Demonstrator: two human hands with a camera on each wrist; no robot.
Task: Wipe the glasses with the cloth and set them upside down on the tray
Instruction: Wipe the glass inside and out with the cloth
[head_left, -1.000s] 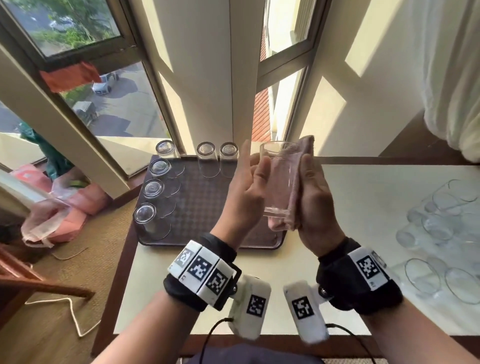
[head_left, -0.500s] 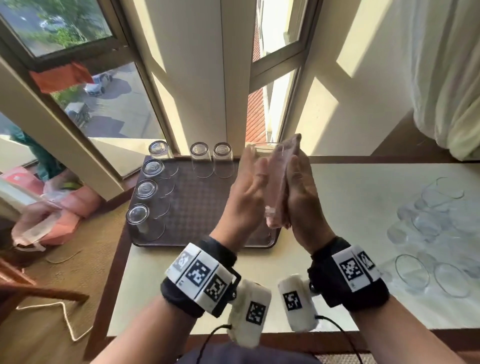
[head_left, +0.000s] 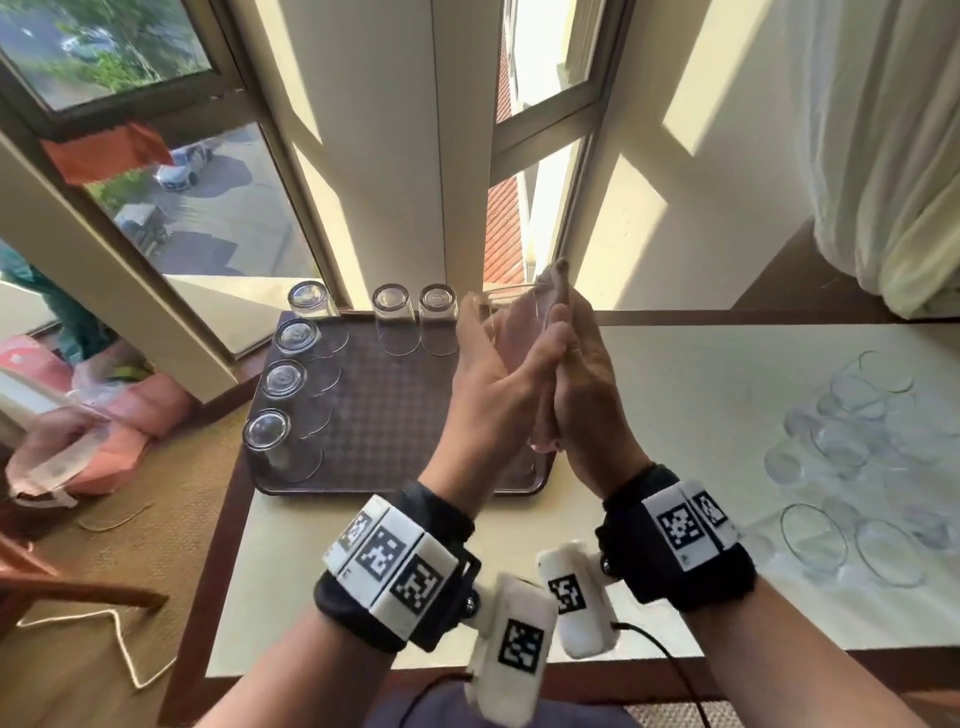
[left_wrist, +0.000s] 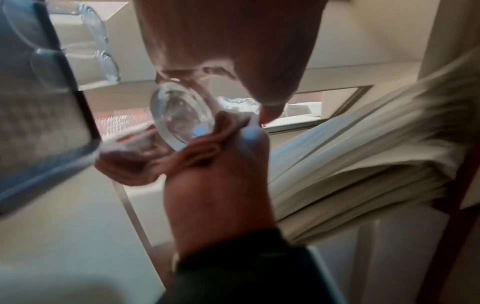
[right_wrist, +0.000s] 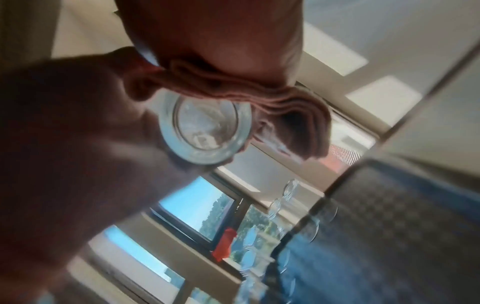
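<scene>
I hold a clear glass (head_left: 511, 325) upright above the tray's right part, sandwiched between both palms. My left hand (head_left: 493, 338) grips it from the left, thumb laid across its near side. My right hand (head_left: 576, 338) presses the folded pink cloth (head_left: 560, 278) against its right side. The wrist views show the thick glass base (left_wrist: 182, 121) (right_wrist: 205, 127) with the cloth (left_wrist: 205, 148) (right_wrist: 259, 102) bunched beside it. The dark brown tray (head_left: 395, 426) carries several glasses set upside down (head_left: 267, 434) along its left and far edges.
A cluster of several upright glasses (head_left: 852, 441) stands on the white table (head_left: 701, 374) at the right. A curtain (head_left: 893, 156) hangs at the far right. Windows rise behind the tray. Pink bags (head_left: 104, 431) and a wooden chair (head_left: 52, 587) are on the floor to the left.
My palms have come closer together around the glass. The cloth, seen broad behind the glass earlier, now shows edge-on between the glass and my right hand.
</scene>
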